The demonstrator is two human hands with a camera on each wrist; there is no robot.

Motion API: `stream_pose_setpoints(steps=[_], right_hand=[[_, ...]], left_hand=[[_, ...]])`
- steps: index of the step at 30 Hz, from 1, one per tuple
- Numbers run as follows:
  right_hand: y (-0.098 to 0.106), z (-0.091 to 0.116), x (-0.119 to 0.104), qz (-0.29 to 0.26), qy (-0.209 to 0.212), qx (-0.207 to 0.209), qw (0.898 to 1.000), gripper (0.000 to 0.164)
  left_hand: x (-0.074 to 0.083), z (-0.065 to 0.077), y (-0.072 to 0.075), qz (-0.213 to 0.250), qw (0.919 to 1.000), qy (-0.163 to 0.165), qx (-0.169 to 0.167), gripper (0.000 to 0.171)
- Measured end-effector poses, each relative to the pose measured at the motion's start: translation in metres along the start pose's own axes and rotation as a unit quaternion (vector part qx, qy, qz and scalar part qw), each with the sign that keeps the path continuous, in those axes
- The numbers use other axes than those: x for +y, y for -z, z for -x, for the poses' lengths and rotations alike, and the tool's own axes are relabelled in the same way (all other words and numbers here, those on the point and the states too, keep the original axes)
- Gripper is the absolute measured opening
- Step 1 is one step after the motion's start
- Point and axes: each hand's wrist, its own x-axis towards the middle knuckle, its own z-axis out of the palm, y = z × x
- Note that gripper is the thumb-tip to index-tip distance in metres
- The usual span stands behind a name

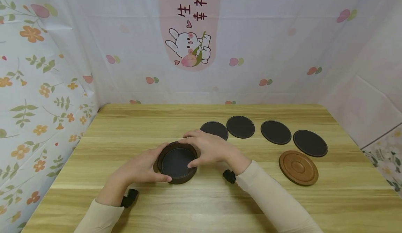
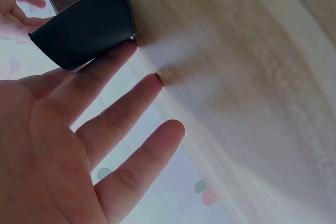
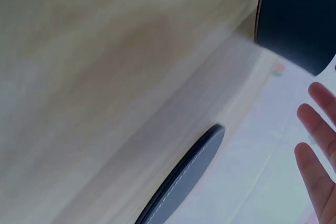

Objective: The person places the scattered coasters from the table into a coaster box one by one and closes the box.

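Note:
A round black coaster holder, low-walled with a brown inner side, stands upright on the table, its dark bottom facing up. My left hand grips its left side, the thumb at the near wall and the index finger along the outer wall; the other fingers spread away from it. From the right, my right hand holds the rim, its thumb over the right edge and the fingers at the far side. In the right wrist view, the holder stands apart from the lower fingertips.
Several black round coasters lie in an arc behind and right of the holder, the leftmost partly behind my right hand. A brown round wooden lid lies at the right of the wooden table. Patterned cloth hangs behind.

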Motion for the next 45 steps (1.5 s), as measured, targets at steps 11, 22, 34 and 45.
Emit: stream_pose_setpoints(steps=[11,22,34,45], right_hand=[[0.012,-0.001,0.025,-0.033,-0.022,0.02,0.999,0.074],[0.018,-0.004,0.053,-0.046,-0.057,0.011,0.997,0.076],[0.014,-0.004,0.082,-0.075,-0.089,-0.01,0.993,0.075],[0.01,-0.008,0.095,-0.082,-0.119,-0.055,0.988,0.081]], left_hand=[[0.001,0.002,0.0,-0.016,0.9998,0.01,-0.004,0.115],[0.0,0.004,-0.001,-0.024,0.9995,0.022,-0.001,0.116],[0.001,0.004,0.0,-0.02,0.9995,0.024,-0.003,0.115],[-0.002,0.003,-0.001,-0.017,0.9997,0.02,-0.004,0.116]])
